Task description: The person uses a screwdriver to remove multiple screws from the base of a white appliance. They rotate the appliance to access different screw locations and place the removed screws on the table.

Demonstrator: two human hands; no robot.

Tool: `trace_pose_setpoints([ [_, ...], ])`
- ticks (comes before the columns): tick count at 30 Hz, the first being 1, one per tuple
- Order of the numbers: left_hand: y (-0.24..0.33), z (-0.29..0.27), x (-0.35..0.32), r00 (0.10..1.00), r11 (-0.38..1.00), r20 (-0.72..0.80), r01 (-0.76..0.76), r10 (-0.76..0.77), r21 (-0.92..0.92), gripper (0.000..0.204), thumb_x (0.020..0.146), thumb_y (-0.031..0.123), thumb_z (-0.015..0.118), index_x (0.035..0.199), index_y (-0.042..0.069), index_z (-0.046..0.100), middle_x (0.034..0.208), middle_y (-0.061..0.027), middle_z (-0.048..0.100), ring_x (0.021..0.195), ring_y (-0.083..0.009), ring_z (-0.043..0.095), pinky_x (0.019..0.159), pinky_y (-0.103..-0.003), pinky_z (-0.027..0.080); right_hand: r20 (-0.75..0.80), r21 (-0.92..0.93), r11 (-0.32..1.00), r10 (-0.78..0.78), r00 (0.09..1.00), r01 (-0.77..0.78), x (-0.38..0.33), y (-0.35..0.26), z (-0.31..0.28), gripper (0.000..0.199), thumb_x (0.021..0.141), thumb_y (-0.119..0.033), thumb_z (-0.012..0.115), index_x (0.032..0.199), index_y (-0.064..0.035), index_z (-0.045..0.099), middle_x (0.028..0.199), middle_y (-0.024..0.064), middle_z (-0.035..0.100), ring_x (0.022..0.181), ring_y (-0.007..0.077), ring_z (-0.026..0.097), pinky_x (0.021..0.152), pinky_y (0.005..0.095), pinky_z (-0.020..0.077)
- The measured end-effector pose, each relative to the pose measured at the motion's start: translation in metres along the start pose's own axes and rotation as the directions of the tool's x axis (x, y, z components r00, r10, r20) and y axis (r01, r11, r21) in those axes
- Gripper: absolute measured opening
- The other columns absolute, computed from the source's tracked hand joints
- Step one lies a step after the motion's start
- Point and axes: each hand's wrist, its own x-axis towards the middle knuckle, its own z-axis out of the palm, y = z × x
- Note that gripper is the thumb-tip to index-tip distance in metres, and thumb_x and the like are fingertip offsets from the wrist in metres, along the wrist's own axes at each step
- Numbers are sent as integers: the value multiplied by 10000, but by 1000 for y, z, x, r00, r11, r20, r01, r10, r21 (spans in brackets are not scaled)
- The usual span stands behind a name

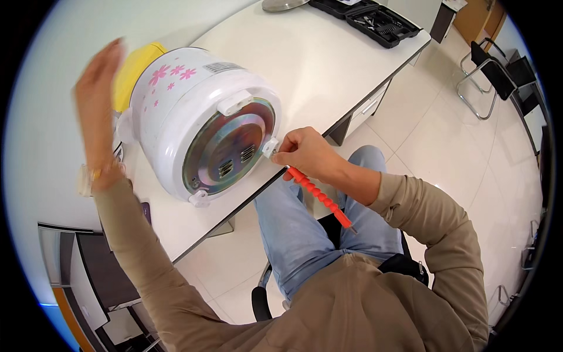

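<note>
A white rice cooker [182, 100] with pink flowers and a yellow lid lies on its side on the white desk [316, 58], its round metal base turned toward me. My left hand [98, 94] rests flat on the far left side of the cooker, fingers spread. My right hand [308, 154] grips a red ribbed flexible screwdriver shaft [319, 198] and holds its tip at a white foot [270, 146] on the right edge of the base. The rest of the red shaft hangs down over my lap.
An open black tool case [375, 20] with bits sits at the far right end of the desk. A metal dish [281, 4] lies at the desk's far edge. Black chairs [498, 70] stand on the tiled floor to the right. I sit on a chair at the desk's edge.
</note>
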Motion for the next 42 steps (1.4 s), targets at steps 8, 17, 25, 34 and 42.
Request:
trace_pose_setpoints([
  [8,126,-71,-165,986,850,169,91,-2,-519,111,846,130,599,885,46,661,847,-110,648,693,-143,594,577,-259,472,-2,-21,999,-45,999,45,-1,0,-6,189,804,-78,675,751,80,585,718,151,636,544,215,673,455,300,526],
  [17,147,79,-242,279,-236,852,881,-444,-411,305,980,260,483,1188,40,524,1119,-129,637,931,-223,659,633,-252,507,-103,-279,933,-263,959,226,3,13,-4,214,710,-161,710,725,44,649,667,151,662,607,234,669,568,326,524],
  [25,149,109,-247,306,-222,794,851,-525,-475,259,972,263,515,1116,50,545,985,-55,672,834,-150,668,562,-235,495,-174,-493,841,-346,922,223,-1,10,2,166,717,-220,692,728,-55,687,672,119,656,670,289,646,616,391,507],
  [34,156,124,-247,418,-158,688,778,-593,-609,252,931,151,589,1129,11,521,931,-100,673,725,-147,675,549,-236,521,-237,-573,759,-516,824,310,-19,7,-3,234,813,-246,648,707,-37,637,632,106,620,616,294,614,581,395,476],
  [42,163,123,-238,350,-338,761,740,-546,-582,251,941,159,569,1164,55,524,985,-169,674,838,-237,694,606,-262,536,-153,38,998,54,987,-49,-147,77,-58,518,999,-357,447,666,12,594,543,34,518,466,95,482,445,262,368],
])
